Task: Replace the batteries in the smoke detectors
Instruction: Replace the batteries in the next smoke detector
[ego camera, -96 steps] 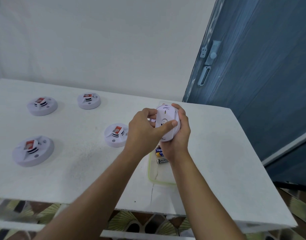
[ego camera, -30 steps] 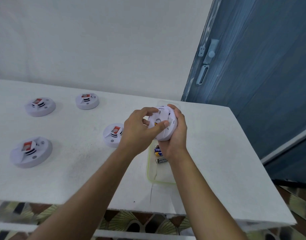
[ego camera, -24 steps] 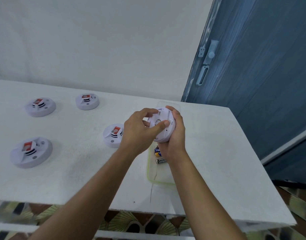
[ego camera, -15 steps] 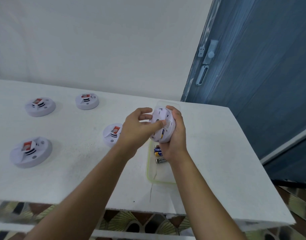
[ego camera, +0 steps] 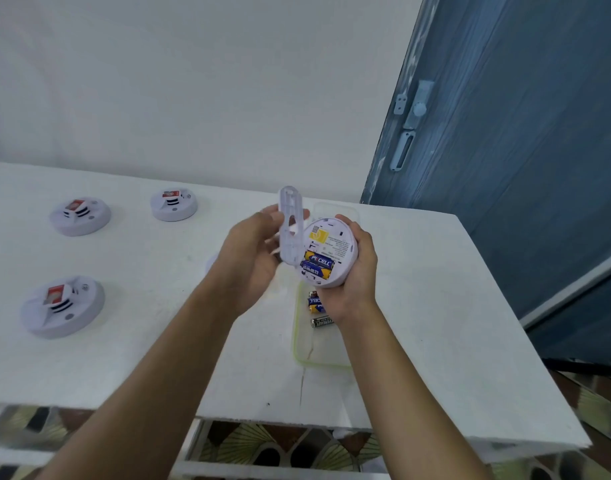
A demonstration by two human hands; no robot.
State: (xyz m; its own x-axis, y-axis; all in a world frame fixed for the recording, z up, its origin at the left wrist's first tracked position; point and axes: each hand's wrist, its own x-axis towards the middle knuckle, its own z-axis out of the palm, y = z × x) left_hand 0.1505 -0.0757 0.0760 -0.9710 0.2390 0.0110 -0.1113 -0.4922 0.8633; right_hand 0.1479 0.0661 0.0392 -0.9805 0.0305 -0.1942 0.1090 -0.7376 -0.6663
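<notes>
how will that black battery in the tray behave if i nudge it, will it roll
Likely yes: the black battery is a smooth cylinder lying on its side, so a sideways nudge should roll it. The tray has a raised rim, which would probably stop it. The battery looks small and rigid, so easy to pinch.

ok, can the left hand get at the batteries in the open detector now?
Probably not yet. The batteries lie exposed in the detector the right hand holds, but the left hand grips the lifted cover beside them; it would need to set that down first.
</notes>
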